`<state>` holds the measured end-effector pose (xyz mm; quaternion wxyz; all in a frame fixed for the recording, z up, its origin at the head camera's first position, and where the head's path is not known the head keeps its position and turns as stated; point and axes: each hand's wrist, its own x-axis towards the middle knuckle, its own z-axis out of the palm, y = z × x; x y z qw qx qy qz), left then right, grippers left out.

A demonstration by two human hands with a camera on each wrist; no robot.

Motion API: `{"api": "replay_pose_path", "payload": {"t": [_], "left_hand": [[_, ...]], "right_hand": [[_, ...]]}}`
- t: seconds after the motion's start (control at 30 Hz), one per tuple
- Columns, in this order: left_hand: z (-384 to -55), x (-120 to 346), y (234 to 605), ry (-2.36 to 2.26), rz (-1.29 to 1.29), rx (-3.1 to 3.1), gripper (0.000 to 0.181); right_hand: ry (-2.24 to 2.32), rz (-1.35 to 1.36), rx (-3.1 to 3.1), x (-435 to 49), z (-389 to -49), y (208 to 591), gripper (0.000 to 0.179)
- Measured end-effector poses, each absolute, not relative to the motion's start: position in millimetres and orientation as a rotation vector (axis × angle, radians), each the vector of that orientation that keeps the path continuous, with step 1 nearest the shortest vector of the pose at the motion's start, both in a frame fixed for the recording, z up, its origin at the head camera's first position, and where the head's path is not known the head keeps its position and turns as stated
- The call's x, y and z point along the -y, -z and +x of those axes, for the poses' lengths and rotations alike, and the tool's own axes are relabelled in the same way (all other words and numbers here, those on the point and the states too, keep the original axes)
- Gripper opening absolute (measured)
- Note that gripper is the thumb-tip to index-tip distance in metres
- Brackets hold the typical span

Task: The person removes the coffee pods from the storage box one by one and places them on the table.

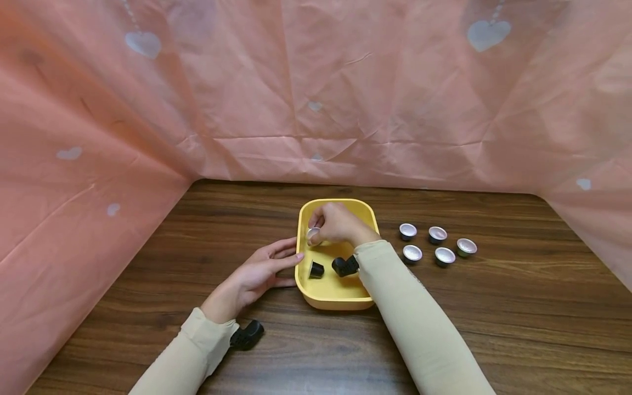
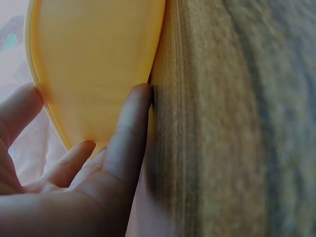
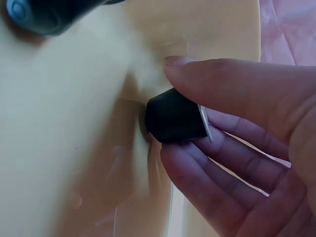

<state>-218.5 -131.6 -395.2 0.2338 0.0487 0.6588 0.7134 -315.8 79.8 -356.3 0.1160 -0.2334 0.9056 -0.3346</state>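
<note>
A yellow bin (image 1: 338,304) with rounded corners stands on the wooden table. Inside it, my right hand (image 1: 338,222) pinches a dark coffee capsule (image 3: 175,117) between thumb and fingers, its silvery lid turned toward the palm. Another black coffee capsule (image 1: 316,270) lies on its side on the bin floor, nearer the front. At the bin's left wall, my left hand (image 1: 259,269) rests with extended fingers, the thumb at the rim and a fingertip low on the outside of the wall (image 2: 98,64).
To the right of the bin, several coffee capsules (image 1: 437,235) stand lid up on the table (image 1: 518,307) in two loose rows. A pink curtain (image 1: 345,99) with pale hearts hangs behind and along the sides. Black wrist cameras (image 1: 248,335) stick out from both sleeves.
</note>
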Motion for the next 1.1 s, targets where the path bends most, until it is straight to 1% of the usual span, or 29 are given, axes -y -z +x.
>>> {"api": "replay_pose_path", "payload": {"t": [0.6,1.1], "left_hand": [[-217.1,131.3,391.6,-1.969,0.131,-1.798,0.064],[-218.1,131.6,393.9,-1.971,0.137,-1.787,0.065]], "right_hand": [[0.963,-0.637,-2.649,-79.5,-318.4,355.1,0.029],[0.954,-0.657,-2.667,-79.7,-317.9,356.5,0.029]]}}
